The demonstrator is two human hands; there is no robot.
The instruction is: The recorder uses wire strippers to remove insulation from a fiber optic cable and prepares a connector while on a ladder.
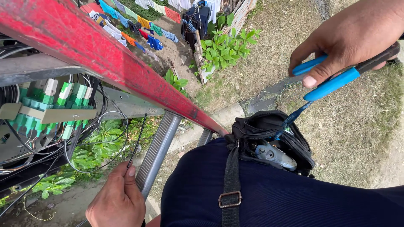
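Clearly, in the head view I am high on a ladder [158,147], looking down past my dark trouser leg [269,189] to grass far below. My left hand [118,201], at the bottom left of the frame, has its fingers pinched together on a thin black cable [139,138] that rises toward the open fibre box [46,113] at the left edge, where green connectors sit in a row among loose loops of black wire. My right hand [349,38], at the upper right, is clamped around a blue-handled cutting tool [336,77], thumb and fingers closed over both handles; its tip is hidden, pointing down toward the open black pouch [273,138] on my hip, which sits right of centre and has a grey tool [275,156] inside. The risk I judge greatest is that neither hand is on the ladder or the red rail [109,63] that crosses the upper left, so any lean could unbalance me. The cutter could slip and drop to the ground, since I see no strap on it. A tug on the pinched cable might strain the connectors, and the open pouch could spill if I twist.
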